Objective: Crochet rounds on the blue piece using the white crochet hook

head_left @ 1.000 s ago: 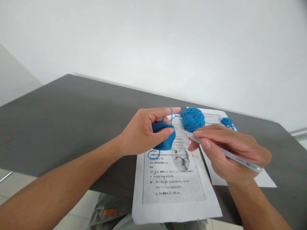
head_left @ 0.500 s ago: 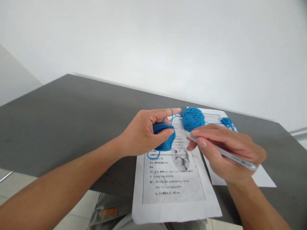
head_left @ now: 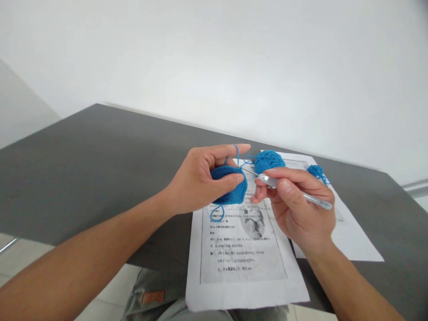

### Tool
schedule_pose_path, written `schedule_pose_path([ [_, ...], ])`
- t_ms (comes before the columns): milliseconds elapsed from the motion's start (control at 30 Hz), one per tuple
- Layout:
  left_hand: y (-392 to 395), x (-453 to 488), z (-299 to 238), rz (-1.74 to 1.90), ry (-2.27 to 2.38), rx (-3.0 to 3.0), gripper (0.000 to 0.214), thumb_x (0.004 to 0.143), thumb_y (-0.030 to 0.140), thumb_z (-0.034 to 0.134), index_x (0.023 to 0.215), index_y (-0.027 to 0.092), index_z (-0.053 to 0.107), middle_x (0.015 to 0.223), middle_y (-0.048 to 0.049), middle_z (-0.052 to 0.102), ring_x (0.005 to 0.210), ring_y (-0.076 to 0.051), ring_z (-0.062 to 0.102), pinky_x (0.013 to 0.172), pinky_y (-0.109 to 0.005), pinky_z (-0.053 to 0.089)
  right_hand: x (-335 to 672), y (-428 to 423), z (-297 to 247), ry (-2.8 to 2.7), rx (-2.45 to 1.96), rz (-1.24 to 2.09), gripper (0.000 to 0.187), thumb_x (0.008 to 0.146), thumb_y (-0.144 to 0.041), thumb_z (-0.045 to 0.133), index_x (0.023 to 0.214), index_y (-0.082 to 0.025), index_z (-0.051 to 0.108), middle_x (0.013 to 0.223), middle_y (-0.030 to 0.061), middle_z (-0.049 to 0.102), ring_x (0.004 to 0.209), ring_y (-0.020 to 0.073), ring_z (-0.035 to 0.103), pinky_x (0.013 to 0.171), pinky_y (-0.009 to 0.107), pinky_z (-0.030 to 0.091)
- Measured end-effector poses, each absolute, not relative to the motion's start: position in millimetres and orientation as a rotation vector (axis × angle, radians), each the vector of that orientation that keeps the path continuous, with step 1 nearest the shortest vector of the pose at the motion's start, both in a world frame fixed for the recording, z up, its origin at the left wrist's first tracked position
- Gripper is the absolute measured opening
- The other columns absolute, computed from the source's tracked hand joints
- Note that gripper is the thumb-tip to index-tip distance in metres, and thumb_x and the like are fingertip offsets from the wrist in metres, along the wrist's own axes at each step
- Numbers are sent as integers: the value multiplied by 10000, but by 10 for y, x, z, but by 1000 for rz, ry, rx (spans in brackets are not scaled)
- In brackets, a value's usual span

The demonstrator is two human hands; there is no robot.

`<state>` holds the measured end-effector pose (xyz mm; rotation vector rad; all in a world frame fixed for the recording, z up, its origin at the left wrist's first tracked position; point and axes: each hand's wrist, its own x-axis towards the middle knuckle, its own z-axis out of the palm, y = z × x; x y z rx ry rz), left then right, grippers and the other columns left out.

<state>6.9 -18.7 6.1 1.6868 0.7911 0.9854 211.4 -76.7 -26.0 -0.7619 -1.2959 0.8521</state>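
My left hand (head_left: 203,180) pinches a blue crocheted piece (head_left: 234,191) under its thumb, with a strand of blue yarn looped over the outstretched index finger. A small loop of yarn hangs below the piece. Held like a pen in my right hand (head_left: 301,205) is a crochet hook (head_left: 314,200) with a pale grey handle. Its thin metal shaft points left and its tip meets the upper edge of the piece, where the exact stitch is too small to make out. Behind my right fingers lies a ball of blue yarn (head_left: 269,161), partly hidden.
Under my hands a printed sheet (head_left: 247,294) with text and a picture overhangs the front edge of the dark table (head_left: 133,147). A second sheet (head_left: 354,243) lies to the right, with a small tangle of blue yarn (head_left: 317,173) on it. A white wall rises behind.
My right hand has turned and shifted left, so the hook's handle lies flatter and its grip end is further left. My left hand and the crocheted piece have risen slightly.
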Motion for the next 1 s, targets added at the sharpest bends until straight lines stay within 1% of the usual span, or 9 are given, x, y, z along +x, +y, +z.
schedule_pose_path([
  [133,-192,71,67,998,799,1693,649,791,190,791,1431,107,723,919,-33,795,647,-91,607,559,-195,486,2076,-736,-256,-1231,-706,938,142,941,-340,834,1056,-262,858,883,15,859,652,165,796,634,321,726],
  [300,-193,77,46,1025,823,1699,664,780,201,805,1434,121,722,917,-26,759,663,-98,609,576,-212,489,2089,-732,-277,-1209,-703,980,136,955,-355,817,1058,-275,853,892,11,861,668,173,802,639,344,736],
  [467,-185,82,32,1028,804,1681,690,780,206,805,1459,132,707,884,-14,726,659,-95,586,579,-212,477,2089,-729,-261,-1210,-699,983,139,946,-355,829,1050,-268,856,878,7,853,675,150,788,627,296,719],
  [667,-191,94,39,1031,782,1659,732,775,192,803,1489,97,673,870,-13,711,637,-82,545,543,-207,430,2094,-729,-246,-1208,-684,999,153,942,-349,834,1060,-255,859,875,13,857,681,146,795,664,286,732],
  [800,-201,97,45,1031,776,1631,773,778,190,802,1524,80,634,865,-11,707,636,-78,544,541,-202,425,2103,-732,-243,-1215,-687,1001,149,945,-338,830,1062,-252,859,881,12,857,677,139,797,670,266,725],
  [1000,-210,108,41,1041,748,1594,807,774,163,794,1548,48,596,852,-8,704,639,-75,559,539,-191,429,2112,-729,-249,-1231,-691,987,147,956,-354,817,1067,-266,857,874,9,855,668,141,793,667,276,722],
])
